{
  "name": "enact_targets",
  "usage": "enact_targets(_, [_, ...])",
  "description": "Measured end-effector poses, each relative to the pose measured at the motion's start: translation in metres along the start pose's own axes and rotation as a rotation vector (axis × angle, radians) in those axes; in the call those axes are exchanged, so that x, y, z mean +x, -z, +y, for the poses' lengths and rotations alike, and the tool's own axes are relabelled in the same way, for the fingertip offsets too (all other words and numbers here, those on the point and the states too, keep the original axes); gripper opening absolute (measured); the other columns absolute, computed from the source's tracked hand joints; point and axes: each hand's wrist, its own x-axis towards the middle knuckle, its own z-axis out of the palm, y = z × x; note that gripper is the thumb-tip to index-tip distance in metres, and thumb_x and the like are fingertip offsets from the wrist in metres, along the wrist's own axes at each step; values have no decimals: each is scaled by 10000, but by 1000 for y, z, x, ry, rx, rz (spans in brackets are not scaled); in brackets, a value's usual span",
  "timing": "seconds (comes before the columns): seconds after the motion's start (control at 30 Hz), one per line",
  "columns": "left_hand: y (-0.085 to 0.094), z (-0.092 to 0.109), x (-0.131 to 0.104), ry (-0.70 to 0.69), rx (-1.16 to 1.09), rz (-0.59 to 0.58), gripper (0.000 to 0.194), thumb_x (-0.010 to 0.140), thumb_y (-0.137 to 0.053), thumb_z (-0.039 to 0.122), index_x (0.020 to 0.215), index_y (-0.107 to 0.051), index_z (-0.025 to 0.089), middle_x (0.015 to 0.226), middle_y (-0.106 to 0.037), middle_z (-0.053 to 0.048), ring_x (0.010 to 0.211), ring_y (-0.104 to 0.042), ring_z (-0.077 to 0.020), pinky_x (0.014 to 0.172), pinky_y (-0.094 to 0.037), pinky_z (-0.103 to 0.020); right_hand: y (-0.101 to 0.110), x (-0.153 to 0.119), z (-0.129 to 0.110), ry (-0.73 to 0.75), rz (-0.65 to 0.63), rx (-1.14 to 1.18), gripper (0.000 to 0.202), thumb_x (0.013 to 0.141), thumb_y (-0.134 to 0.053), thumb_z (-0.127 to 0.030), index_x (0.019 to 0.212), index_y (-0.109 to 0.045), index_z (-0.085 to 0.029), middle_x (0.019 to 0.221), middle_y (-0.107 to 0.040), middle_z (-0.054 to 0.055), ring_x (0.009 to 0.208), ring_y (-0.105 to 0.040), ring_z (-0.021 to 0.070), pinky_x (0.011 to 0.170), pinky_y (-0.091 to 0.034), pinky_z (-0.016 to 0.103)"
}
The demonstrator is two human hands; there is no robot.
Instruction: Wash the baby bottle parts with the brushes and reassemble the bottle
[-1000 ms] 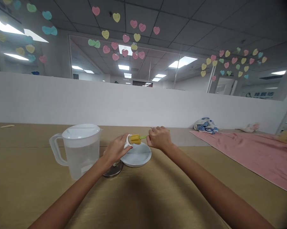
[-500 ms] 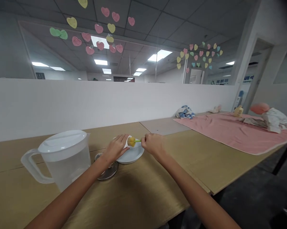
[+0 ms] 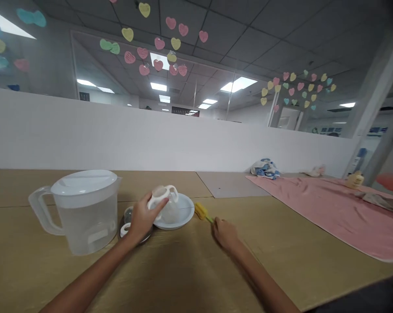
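Note:
My left hand [image 3: 146,215] grips a clear baby bottle [image 3: 170,211] with a white two-handled collar, its open neck facing up and toward me, over a white plate [image 3: 185,215]. To the right, my right hand [image 3: 224,232] is closed on the green handle of a brush with a yellow sponge head [image 3: 200,210]. The sponge head is just right of the plate, on or close above the table. Partly behind my left hand and wrist is a dark round dish [image 3: 147,237] with a white ring [image 3: 125,229] and a small clear piece [image 3: 128,214] on it.
A lidded clear pitcher [image 3: 88,221] of water stands at the left on the tan table [image 3: 170,278]. Toward the right lie a pink cloth [image 3: 330,208], a blue-and-white bundled cloth [image 3: 265,168] and a cream bottle [image 3: 354,179]. A white wall [image 3: 170,145] runs behind the table.
The brush head has come out of the bottle; my right hand has moved right and down with it. My left hand has tilted the bottle more upright. The view has shifted.

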Motion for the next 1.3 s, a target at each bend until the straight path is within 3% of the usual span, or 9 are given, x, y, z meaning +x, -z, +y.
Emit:
enact_targets(0.13, [-8,-2,-51,-153,54,-9,471,711,-583,542,1016,-622,186,1131,-615,-108,1096,-534,-296,994,-371,-462,9,22,-16,68,-56,-19,285,868,-394,-243,904,-650,-124,1007,-648,168,954,-597,298,703,-384,324])
enact_targets(0.23, [-20,-9,-70,-234,134,-26,495,674,-624,530,1046,-619,203,1043,-643,-103,1044,-560,-282,1026,-326,-501,29,51,-31,93,-2,91,380,906,-289,-283,901,-639,-136,985,-658,156,923,-609,261,685,-375,305])
enact_targets(0.4, [-25,-13,-72,-232,188,-21,520,655,-633,529,1052,-612,193,917,-661,-98,953,-580,-275,1002,-336,-523,31,73,-63,203,-29,241,368,880,-351,-407,1017,-564,-140,1011,-654,132,925,-605,247,668,-373,289])
enact_targets(0.67, [-21,-8,-73,-181,76,-76,592,663,-633,543,1130,-557,187,1014,-647,-99,974,-557,-265,1013,-287,-497,33,70,-72,141,-11,217,201,768,-526,-248,895,-620,-122,972,-647,166,900,-610,258,628,-379,277])
enact_targets(0.77, [-15,-26,-69,-124,26,85,640,715,-584,534,1228,-470,169,1158,-576,-124,1045,-524,-267,944,-368,-445,35,68,-72,123,10,288,168,732,-535,-168,858,-633,-113,951,-649,167,883,-610,247,619,-381,264])
enact_targets(0.87, [-3,-48,-60,-23,149,223,394,821,-495,428,1120,-531,174,1042,-613,-93,968,-544,-229,862,-416,-380,42,66,-77,160,11,402,141,696,-547,-114,806,-636,-101,899,-656,150,821,-614,213,592,-385,237])
enact_targets(0.93, [3,-59,-53,25,349,91,298,882,-401,347,1063,-560,173,1003,-628,-78,969,-544,-205,867,-409,-345,50,65,-82,224,-13,503,142,710,-549,-129,821,-635,-107,845,-661,113,725,-611,163,554,-386,209])
enact_targets(1.07, [1,-66,-42,132,642,-188,319,903,-310,250,968,-604,145,1022,-637,-103,1010,-542,-214,886,-393,-333,67,63,-97,393,-128,696,168,773,-507,-179,876,-634,-139,736,-649,34,537,-555,82,445,-374,164])
enact_targets(1.3, [-13,-71,-29,236,733,-284,268,806,-423,180,972,-602,71,952,-659,-184,953,-580,-287,795,-419,-372,55,72,-117,525,-225,847,202,808,-479,-238,825,-636,-112,735,-639,42,495,-522,64,389,-381,152])
